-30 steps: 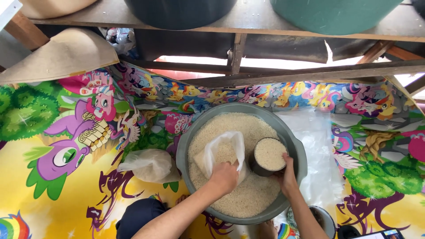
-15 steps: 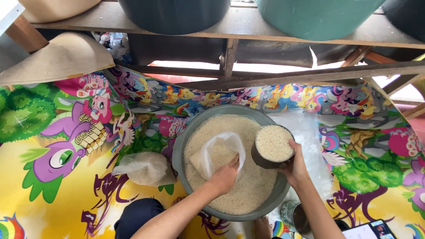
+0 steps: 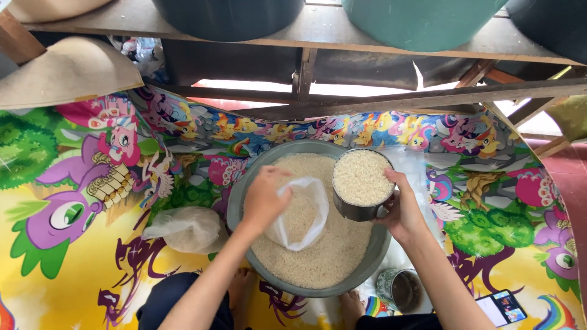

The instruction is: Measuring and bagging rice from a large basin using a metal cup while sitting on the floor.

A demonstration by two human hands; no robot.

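Head view looks down on a clear plastic bag (image 3: pixel 302 214) lying in a grey basin (image 3: pixel 239 201) of rice, its mouth pinched open by the left hand (image 3: pixel 264 198). Right hand (image 3: pixel 403 211) grips a metal can (image 3: pixel 362 186) heaped with rice just beside it. Cartoon-printed mat (image 3: pixel 92 201) lies underneath, a filled bag (image 3: pixel 183 229) nearby.

The bowl (image 3: pixel 244 201) is dull grey metal. The can (image 3: pixel 358 211) is shiny metal. The bag (image 3: pixel 306 214) is thin, clear, crinkly plastic. The rice (image 3: pixel 324 263) looks dry and grainy. The mat (image 3: pixel 79 256) is smooth, glossy plastic. The shelf (image 3: pixel 318 27) is rough wood.
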